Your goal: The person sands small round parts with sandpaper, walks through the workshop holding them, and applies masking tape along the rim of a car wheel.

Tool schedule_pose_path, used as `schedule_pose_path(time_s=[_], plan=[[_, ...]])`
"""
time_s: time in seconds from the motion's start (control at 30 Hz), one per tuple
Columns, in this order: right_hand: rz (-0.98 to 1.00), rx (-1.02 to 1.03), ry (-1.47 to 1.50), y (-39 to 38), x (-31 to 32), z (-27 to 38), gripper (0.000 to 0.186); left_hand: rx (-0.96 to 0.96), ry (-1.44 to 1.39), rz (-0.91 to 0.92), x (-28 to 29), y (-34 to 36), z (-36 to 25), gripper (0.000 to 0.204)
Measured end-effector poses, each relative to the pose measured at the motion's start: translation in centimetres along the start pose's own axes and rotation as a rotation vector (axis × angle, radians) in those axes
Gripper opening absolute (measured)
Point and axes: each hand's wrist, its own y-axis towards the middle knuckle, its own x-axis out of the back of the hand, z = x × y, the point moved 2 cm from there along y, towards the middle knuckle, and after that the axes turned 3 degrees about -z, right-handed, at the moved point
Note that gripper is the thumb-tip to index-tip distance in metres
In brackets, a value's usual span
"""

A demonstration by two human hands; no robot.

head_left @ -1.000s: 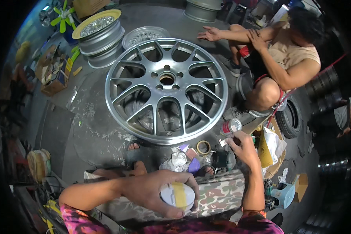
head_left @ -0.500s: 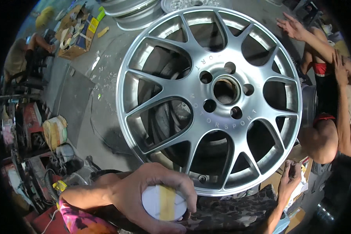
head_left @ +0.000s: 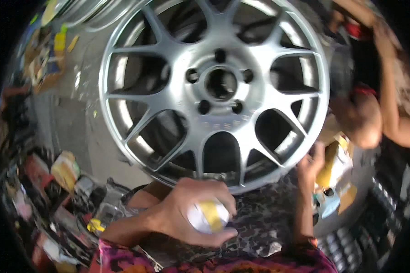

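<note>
Now my right hand (head_left: 311, 160) has come beside the wheel (head_left: 220, 113), upper centre, bringing it within reach; blurred, grip I can't tell. Left hand (head_left: 176, 214), lower centre, curls round a taped white disc (head_left: 208, 216).

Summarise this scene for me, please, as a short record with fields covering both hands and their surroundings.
Left hand: gripping a white disc with a yellow strip
Right hand: by the lower right edge of the wheel, contact unclear
Wheel: silver, spoked, top cut off by the frame
Upper left: cardboard box
Right: another person's bent knee
</note>
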Motion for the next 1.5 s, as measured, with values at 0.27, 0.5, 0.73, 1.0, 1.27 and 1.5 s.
schedule_pose_path(time_s=[0.27,0.5,0.73,1.0,1.27,1.5], plan=[[-0.044,-0.174,0.025,-9.4,3.2,-0.4,0.018,0.191,-0.155,-0.035,-9.4,1.1,-1.5,0.068],[0.161,-0.421,0.429,-17.2,12.1,10.3,0.015,0.246,0.295,0.08,-14.2,0.2,-5.8,0.064],[0.355,-0.51,0.725,-17.4,21.3,17.3,0.044,0.106,0.723,0.252,-18.2,-2.0,-6.6,0.058],[0.438,-0.568,0.659,-21.1,24.4,18.8,0.046,0.078,1.088,0.483,-22.2,-5.0,-6.9,0.045],[0.498,-0.551,0.608,-21.5,29.8,18.6,0.058,0.115,0.872,0.524,-26.0,-5.7,-8.5,0.049],[0.547,-0.618,0.526,-23.2,29.9,15.5,0.055,0.091,0.814,0.667,-29.1,-5.2,-10.5,0.062]])
